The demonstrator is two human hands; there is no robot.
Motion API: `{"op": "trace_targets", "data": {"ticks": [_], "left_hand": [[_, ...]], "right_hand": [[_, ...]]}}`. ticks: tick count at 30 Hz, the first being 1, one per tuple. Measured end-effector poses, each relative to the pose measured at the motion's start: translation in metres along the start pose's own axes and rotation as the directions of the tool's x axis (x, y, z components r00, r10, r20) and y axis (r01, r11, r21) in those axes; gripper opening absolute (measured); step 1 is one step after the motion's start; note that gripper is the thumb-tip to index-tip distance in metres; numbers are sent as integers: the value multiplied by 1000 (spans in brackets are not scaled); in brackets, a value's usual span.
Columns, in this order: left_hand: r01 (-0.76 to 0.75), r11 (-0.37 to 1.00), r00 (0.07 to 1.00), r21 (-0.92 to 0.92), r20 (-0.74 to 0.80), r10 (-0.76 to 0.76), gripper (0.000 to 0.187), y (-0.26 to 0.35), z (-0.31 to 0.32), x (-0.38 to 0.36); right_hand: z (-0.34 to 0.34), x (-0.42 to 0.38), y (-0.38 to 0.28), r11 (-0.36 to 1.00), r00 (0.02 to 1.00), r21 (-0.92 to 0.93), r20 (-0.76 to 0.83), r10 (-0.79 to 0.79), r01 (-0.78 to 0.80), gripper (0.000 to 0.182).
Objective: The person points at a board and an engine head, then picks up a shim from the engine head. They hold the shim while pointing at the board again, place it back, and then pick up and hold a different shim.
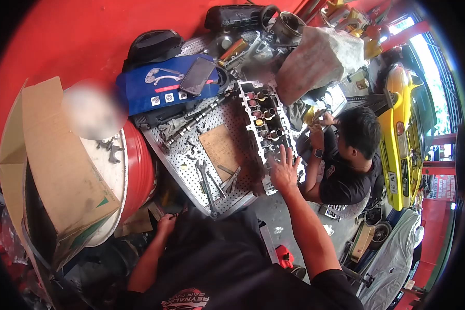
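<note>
My left hand (pixel 166 225) is hanging low by my dark shirt, fingers curled in; I cannot tell whether anything is pinched in them, since the spot is dim. Just to its left the cardboard box (pixel 57 160) is lying tipped on its side with its flaps loose, leaning on the white top of the red drum (pixel 139 170); I cannot see into its shaded mouth. A few small dark metal parts (pixel 110 147) are sitting on the drum's lid.

I am reaching my right hand (pixel 283 168) forward, fingers spread wide and flat, pressing on the near end of the cylinder head (pixel 266 129), clamped on nothing. That head is lying lengthwise along the right edge of the perforated metal table (pixel 191 155), its row of round bores facing up, some showing brass-coloured rings. Beside it on the table a brown cardboard sheet (pixel 221 147) is lying flat, with wrenches (pixel 212 181) scattered near the closest corner and a camshaft (pixel 191 121) further back.

To the right, a co-worker (pixel 349 155) in black is crouching with both hands on something low. Beyond the head a blue pack (pixel 160 88) is carrying a phone (pixel 196 75), and a grey cloth-covered bundle (pixel 320 59) is standing behind. A yellow car (pixel 405 129) is parked far right.
</note>
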State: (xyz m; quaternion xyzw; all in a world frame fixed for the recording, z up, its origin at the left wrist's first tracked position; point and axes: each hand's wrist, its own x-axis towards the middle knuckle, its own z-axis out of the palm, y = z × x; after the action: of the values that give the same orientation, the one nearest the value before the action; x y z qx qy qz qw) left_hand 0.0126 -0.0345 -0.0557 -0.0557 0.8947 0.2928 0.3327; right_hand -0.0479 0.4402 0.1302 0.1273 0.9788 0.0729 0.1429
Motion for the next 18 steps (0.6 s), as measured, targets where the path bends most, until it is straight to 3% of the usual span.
{"op": "trace_targets", "data": {"ticks": [2, 5, 7, 9, 13, 18], "left_hand": [[-46, 999, 999, -26, -12, 46, 37, -9, 3, 0], [10, 1000, 1000, -6, 15, -10, 36, -25, 10, -1], [26, 1000, 998, 6, 54, -26, 36, -28, 12, 0], [31, 1000, 997, 3, 77, -31, 37, -28, 12, 1], [74, 995, 996, -68, 54, -70, 41, -19, 19, -4], [92, 994, 995, -58, 33, -91, 45, -10, 6, -15]], "right_hand": [[4, 3, -1, 1000, 1000, 6, 0, 9, -9, 39], [-14, 5, -5, 999, 995, -26, 97, 24, -21, 38], [0, 8, 5, 999, 1000, 39, 17, -19, 18, 39], [6, 10, 7, 998, 998, -27, 3, -60, 60, 36], [-2, 22, 3, 997, 997, 71, -62, -34, 38, 28], [1, 41, 0, 994, 996, 61, -18, 86, -85, 21]]}}
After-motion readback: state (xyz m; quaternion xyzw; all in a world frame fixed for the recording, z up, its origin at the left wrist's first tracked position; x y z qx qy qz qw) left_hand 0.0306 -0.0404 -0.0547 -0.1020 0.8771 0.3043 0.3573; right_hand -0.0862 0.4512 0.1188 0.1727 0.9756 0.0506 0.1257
